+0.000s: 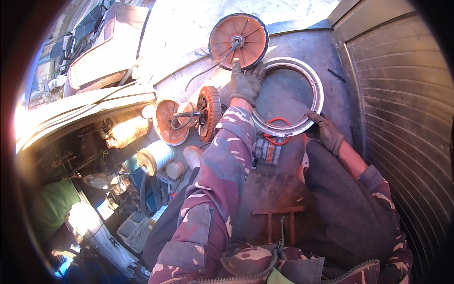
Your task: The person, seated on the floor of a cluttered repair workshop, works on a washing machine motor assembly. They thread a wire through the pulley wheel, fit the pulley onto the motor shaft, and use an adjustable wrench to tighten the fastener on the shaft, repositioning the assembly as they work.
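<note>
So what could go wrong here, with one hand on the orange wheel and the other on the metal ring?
1. The orange wheel stands tilted, steadied only by the left hand; it might roll or tip over.
2. A cable runs from its hub toward the other wheels; moving the wheel may snag or tug it.
3. The right hand grips the metal ring at its edge, and a slip could pinch the gloved fingers.

Left hand (pixel 247 83) outstretched, forefinger extended; right hand (pixel 325 131) in curled grip.
</note>
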Tool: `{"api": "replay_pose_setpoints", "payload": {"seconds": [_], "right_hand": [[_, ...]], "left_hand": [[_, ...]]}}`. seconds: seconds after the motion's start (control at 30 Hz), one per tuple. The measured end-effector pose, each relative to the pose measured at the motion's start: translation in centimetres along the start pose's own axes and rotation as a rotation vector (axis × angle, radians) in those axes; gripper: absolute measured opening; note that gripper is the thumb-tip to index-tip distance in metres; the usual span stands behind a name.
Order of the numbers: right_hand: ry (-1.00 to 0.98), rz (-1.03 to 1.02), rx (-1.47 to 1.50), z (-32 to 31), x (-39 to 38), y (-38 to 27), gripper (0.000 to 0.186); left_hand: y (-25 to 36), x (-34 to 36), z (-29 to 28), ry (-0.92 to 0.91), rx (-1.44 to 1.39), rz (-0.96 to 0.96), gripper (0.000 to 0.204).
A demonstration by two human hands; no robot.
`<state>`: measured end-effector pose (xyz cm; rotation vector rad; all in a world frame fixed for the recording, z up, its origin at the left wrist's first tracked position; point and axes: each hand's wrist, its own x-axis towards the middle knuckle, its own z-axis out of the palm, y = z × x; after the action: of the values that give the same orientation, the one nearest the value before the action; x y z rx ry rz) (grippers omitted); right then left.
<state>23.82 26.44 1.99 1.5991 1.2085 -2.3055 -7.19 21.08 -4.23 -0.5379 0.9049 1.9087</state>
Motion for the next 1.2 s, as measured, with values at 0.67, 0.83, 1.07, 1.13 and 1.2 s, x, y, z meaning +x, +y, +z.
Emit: {"api": "replay_pose_setpoints", "payload": {"seconds": [0.67,0.83,1.07,1.13,1.2], "right_hand": [[-0.019,0.029,0.128,0.4,0.6,1.8,0.039],[-0.051,-0.004,0.135,0.2,0.5,1.8,0.038],[-0.077,-0.109,0.14,-0.2,-0.6,2.4,0.044],[-0.051,-0.119,0.108,-0.7,-0.9,3.0,0.046],[-0.019,-0.147,0.03,-1.2,-1.2,3.6,0.047]], "left_hand": [[8.5,-18.2,0.0,-0.241,0.718,0.034,0.053],[14.5,-22.0,-7.1,0.193,1.134,0.02,0.042],[17.6,-15.6,-12.3,0.352,1.177,0.251,0.027],[17.4,-14.4,-12.8,0.275,1.116,0.234,0.025],[17.3,-13.7,-13.2,0.25,0.943,0.115,0.025]]}}
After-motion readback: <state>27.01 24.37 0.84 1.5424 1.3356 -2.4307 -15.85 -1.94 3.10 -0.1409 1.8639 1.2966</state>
